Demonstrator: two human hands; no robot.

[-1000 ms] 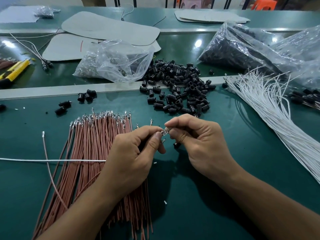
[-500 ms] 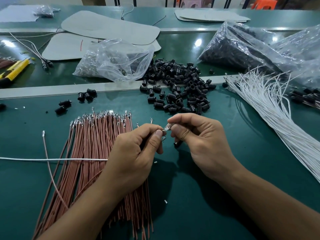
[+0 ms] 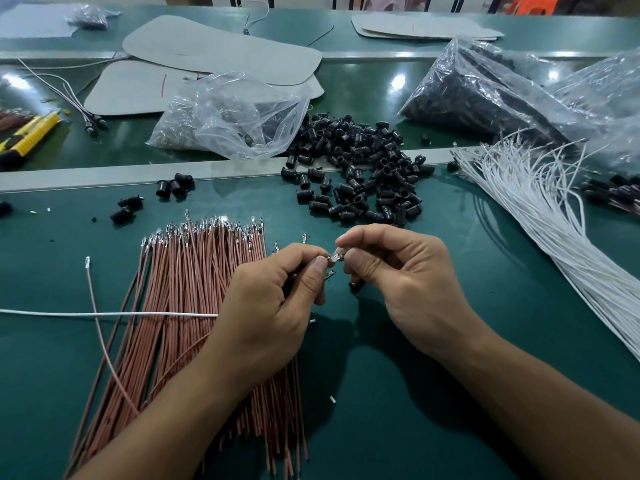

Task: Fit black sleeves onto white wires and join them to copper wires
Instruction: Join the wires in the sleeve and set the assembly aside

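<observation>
Green table (image 3: 450, 410), and both hands are meeting just above its middle. The left hand (image 3: 273, 306) is pinching thumb against forefinger with the other fingers curled, and a white wire (image 3: 104, 313) is running out of that fist to the left, lying across the copper wires (image 3: 194, 306) and off the edge of view. The right hand (image 3: 408, 292) is pinching a small shiny piece (image 3: 335, 255) between thumb and forefinger, and that piece is touching the left fingertips. Whether it is sitting on the wire's end, I cannot tell. Something small and black is peeking out under the right hand's curled fingers, too hidden to name.

The copper wires are lying fanned beneath the left forearm, metal tips pointing away; a lone one (image 3: 100, 334) is curving off beside them. Black sleeves (image 3: 360, 174) are lying heaped just beyond the hands, a few strays to the left. White wires (image 3: 540, 216) are sweeping down the right side. Farther back, a clear bag (image 3: 235, 116), a dark bag (image 3: 485, 95), grey sheets (image 3: 221, 50) and a yellow knife (image 3: 31, 133) at the left edge.
</observation>
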